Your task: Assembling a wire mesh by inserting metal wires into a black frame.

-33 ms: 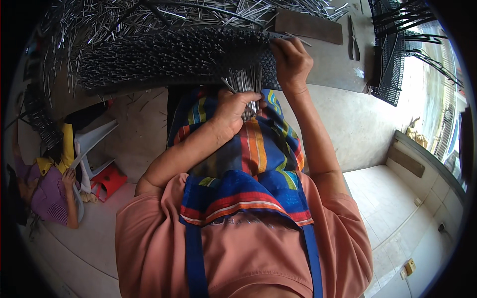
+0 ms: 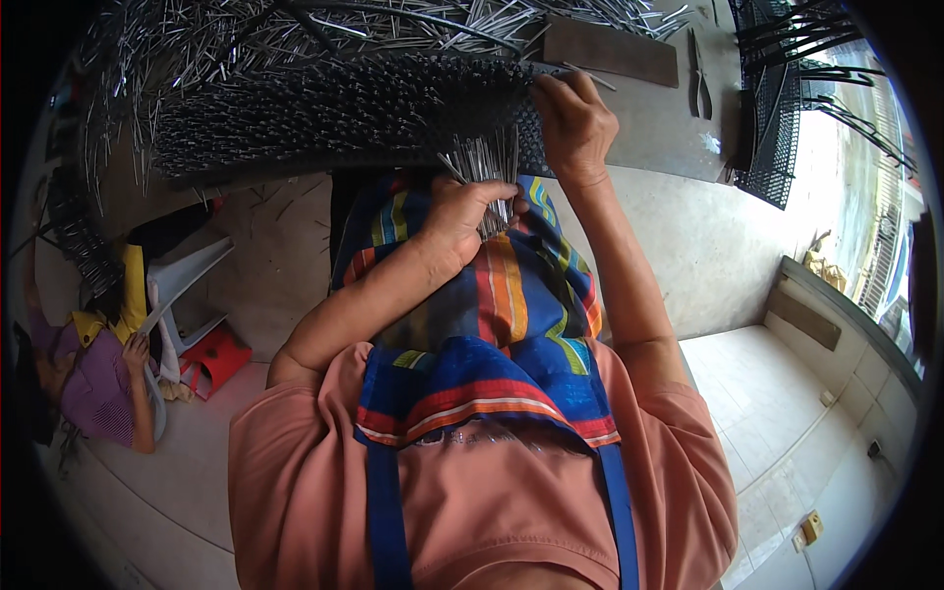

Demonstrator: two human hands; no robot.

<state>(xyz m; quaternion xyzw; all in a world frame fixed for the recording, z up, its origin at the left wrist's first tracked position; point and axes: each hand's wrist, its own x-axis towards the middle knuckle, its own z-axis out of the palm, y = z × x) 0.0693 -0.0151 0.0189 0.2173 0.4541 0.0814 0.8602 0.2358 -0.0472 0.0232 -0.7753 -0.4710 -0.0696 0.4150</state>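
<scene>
My left hand point(image 2: 460, 218) is closed round a bundle of thin metal rods point(image 2: 479, 157), held upright over my lap at the near edge of a dark perforated panel point(image 2: 532, 147). Many similar dark rods point(image 2: 324, 113) stand close together in the panel, filling it from its left end to past the middle. At the panel's right end, my right hand point(image 2: 580, 126) is pinched with the fingertips down near the holes. Whatever sits between those fingertips is hidden by the fingers.
A heap of loose rods point(image 2: 197, 54) covers the table behind the panel. To the right lie a brown flat plate point(image 2: 612, 54) and pliers point(image 2: 699, 79). Dark perforated racks point(image 2: 772, 138) stand at the table's right edge. Another person in purple point(image 2: 103, 388) is at the left, beside a red bag point(image 2: 218, 362).
My right hand has shifted very slightly to the left. The left hand and its bundle of rods have stayed in place.
</scene>
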